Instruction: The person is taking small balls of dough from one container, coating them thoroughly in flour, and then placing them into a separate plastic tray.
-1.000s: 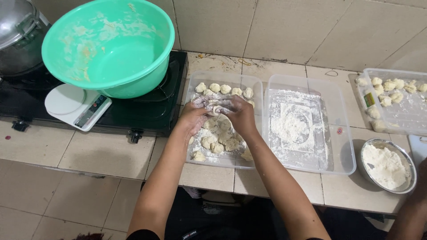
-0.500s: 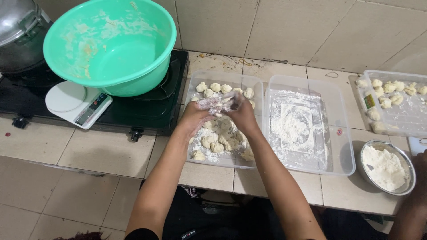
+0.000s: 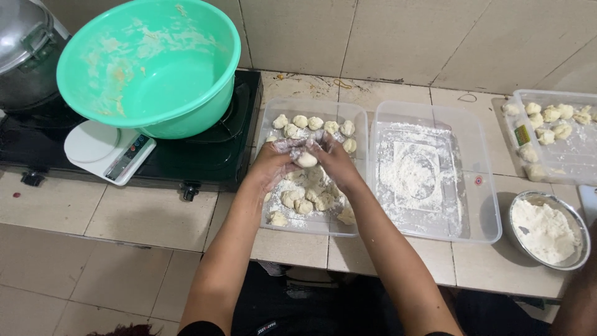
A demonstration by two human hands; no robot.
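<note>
Shaping step — our left hand (image 3: 273,163) and right hand (image 3: 333,158) cup one dough ball (image 3: 306,160), fingers closed round it, over the floured tray (image 3: 357,118) — next, we judge, a gentle set-down among the others.

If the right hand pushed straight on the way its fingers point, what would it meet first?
The right hand points left, toward the left hand. First in line is the small pale dough ball cupped between them, then the left hand's floury fingers. Depth looks close, not certain.
</note>
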